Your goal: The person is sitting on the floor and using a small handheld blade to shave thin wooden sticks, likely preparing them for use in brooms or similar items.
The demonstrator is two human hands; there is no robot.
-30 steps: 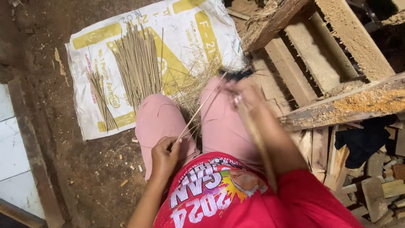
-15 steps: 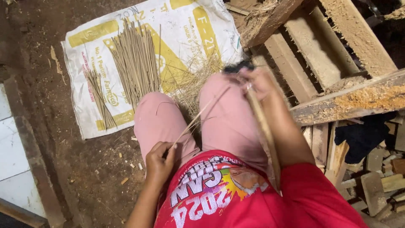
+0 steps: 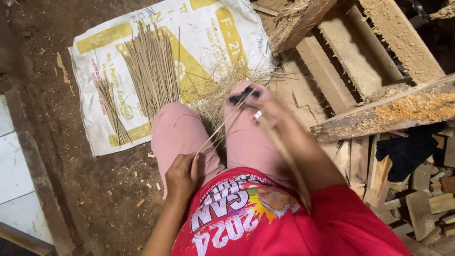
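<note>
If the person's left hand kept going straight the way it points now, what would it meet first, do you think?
The left hand points up along the thin stick it pinches, so it would probably first meet the right hand at the knee; depth is unclear.

Dirt floor (image 3: 71, 189) w/ white-yellow sack (image 3: 208, 33), stick bundles (image 3: 151, 71) on it, wood scraps (image 3: 426, 199) alongside.

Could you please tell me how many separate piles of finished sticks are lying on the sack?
2: a large pile at the middle of the white sack, and a small pile near its left edge. Loose shavings may hide more.
</note>
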